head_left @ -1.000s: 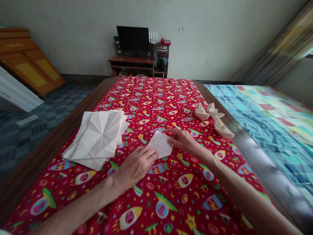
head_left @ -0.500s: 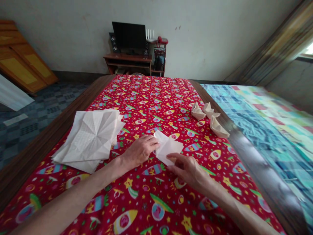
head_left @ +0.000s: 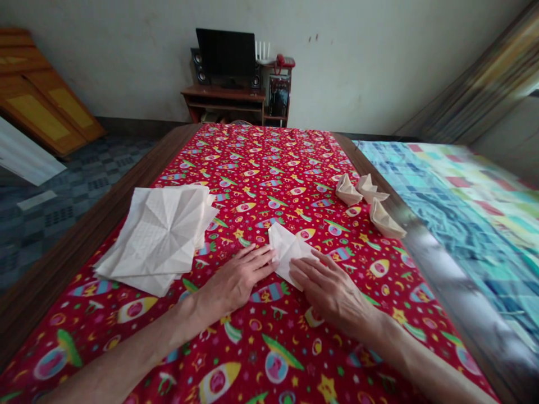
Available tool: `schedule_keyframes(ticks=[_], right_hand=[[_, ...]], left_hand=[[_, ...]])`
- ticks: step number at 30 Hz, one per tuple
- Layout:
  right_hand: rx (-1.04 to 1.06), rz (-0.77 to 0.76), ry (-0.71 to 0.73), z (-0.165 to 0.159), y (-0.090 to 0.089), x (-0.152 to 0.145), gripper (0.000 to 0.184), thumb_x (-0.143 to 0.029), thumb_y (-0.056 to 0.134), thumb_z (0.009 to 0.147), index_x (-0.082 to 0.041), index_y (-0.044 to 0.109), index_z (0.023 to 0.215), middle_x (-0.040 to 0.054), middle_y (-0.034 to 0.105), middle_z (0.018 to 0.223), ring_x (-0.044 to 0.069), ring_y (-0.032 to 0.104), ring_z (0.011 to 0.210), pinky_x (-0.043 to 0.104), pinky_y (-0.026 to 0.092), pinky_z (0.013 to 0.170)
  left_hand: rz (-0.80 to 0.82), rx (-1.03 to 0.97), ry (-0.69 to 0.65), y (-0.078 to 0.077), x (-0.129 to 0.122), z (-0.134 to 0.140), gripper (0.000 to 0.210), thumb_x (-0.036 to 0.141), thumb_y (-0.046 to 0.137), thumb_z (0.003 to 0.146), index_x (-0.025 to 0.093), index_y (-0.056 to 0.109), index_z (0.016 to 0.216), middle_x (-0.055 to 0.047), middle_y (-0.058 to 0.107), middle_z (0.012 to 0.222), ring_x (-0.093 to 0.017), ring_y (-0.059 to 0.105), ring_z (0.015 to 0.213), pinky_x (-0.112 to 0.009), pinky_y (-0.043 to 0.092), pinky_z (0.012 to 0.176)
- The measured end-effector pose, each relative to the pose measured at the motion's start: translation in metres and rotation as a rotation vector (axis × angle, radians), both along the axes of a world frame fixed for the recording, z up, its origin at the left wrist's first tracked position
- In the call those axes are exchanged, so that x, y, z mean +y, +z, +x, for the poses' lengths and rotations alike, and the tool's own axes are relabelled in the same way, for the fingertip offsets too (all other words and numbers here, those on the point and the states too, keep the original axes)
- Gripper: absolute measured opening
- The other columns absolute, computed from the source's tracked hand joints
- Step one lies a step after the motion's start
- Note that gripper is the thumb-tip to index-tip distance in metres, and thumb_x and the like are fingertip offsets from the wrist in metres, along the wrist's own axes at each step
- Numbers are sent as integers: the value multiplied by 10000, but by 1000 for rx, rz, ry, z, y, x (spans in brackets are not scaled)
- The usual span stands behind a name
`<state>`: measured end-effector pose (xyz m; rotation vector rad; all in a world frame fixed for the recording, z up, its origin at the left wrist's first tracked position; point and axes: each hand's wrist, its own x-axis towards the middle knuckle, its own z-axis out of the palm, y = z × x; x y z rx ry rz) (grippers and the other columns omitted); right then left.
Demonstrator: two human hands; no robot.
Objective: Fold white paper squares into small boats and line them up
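A small folded sheet of white paper lies on the red patterned cloth between my hands. My left hand rests with its fingers stretched out at the paper's left edge. The fingers of my right hand lie flat over the right part of the paper, hiding some of it. To the left is a stack of creased white paper sheets, the top one with folds radiating from its middle. Three folded paper boats sit at the table's right side.
The cloth covers a table with a dark wooden edge. A bed with a blue checked cover adjoins on the right. Beyond the far end stand a desk with a monitor and a red telephone. At left is a wooden cabinet.
My right hand has gone from a thumb-and-finger pinch at the paper's lower edge to lying flat on it. My left fingers have straightened beside the paper. The view has shifted slightly.
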<state>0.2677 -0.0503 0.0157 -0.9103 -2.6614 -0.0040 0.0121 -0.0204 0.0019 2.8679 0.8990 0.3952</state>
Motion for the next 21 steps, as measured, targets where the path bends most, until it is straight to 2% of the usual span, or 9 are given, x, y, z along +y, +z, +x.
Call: schedule_keyframes(ticks=[3,5,8,10,12,14,21], right_hand=[[177,-112,16,1,-1,7,269,-156,425,937,-174,610,1132,105,657,1148,197,596,1068,385,494,912],[340,-254,-26,0,0,13,228,-198,450,939,-176,661,1022,91,695,1030,172,637,953,310,526,813],[466,-502,-163,-4,1,23,227,-295,506,915,-186,697,856,50,712,866,150,648,774,251,514,693],[461,-570,-290,-6,0,30,243,-324,537,885,-180,694,768,16,690,727,127,606,633,213,457,568],[430,-550,-391,-8,-3,35,254,-326,554,860,-175,681,700,-12,634,603,100,532,527,194,368,482],[401,-492,-444,-11,-6,39,261,-325,564,848,-175,661,657,-22,594,557,87,484,497,193,313,464],[310,-397,-465,-16,-6,43,232,-324,579,854,-186,647,680,-7,632,646,91,496,534,206,315,516]], left_hand=[[2,-27,-2,0,0,0,450,46,371,878,187,527,1276,-71,478,1404,-206,373,1337,-431,350,1090],[14,-64,-12,-1,0,0,432,39,363,874,165,557,1238,-83,505,1377,-212,392,1323,-435,370,1080],[30,-128,-21,-1,-1,2,431,20,350,864,136,566,1218,-103,540,1331,-209,434,1287,-424,410,1057],[25,-150,-15,0,-3,4,430,22,357,868,136,548,1236,-105,555,1307,-204,457,1260,-417,427,1047],[9,-160,-6,1,-4,5,425,28,368,876,139,532,1253,-103,561,1291,-201,472,1240,-406,439,1039],[-14,-163,-3,3,-6,6,418,29,373,878,136,528,1252,-102,564,1277,-197,482,1221,-387,455,1024],[-67,-168,44,2,-9,9,466,9,384,864,145,473,1301,-81,554,1267,-190,478,1200,-357,457,1021]])
